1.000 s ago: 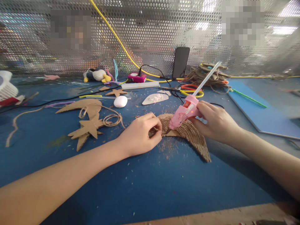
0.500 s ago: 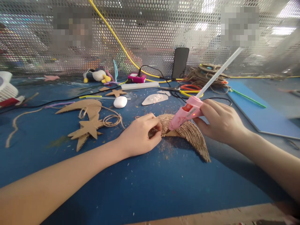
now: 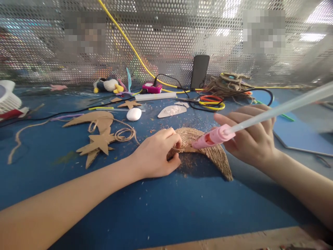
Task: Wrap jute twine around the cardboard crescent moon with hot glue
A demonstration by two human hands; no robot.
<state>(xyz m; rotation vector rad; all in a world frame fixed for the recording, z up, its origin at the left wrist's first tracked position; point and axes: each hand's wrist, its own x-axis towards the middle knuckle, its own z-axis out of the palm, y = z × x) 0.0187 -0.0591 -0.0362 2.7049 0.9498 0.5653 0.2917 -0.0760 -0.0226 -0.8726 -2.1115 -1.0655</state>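
Note:
A crescent-shaped cardboard piece [image 3: 217, 155], covered with curved rows of brown twine, lies on the blue table. My left hand [image 3: 158, 151] is closed at its left part, pinching the twine [image 3: 177, 149] against the inner edge; the crescent's left end is hidden beneath it. On the right, my right hand [image 3: 251, 133] grips a pink hot glue gun [image 3: 214, 136] with a long translucent glue stick [image 3: 283, 107] poking out of its back. The nozzle points left and down, at the bare cardboard strip on the inner edge. Loose twine [image 3: 125, 133] runs in coils left of my left hand.
Cardboard shapes with a star [image 3: 100, 142] lie to the left, near a white egg-shaped piece [image 3: 134, 114]. Behind are a glue-specked white piece [image 3: 172, 110], scissors [image 3: 212, 103], a phone [image 3: 199, 72], a twine bundle [image 3: 226, 84] and a perforated metal screen [image 3: 169, 38]. A blue board [image 3: 299, 135] lies right.
The glue gun has turned, its glue stick now swung down toward the right and nearer the camera. Its nozzle has shifted slightly right. My left hand has hardly moved; a twine strand now shows at its fingertips.

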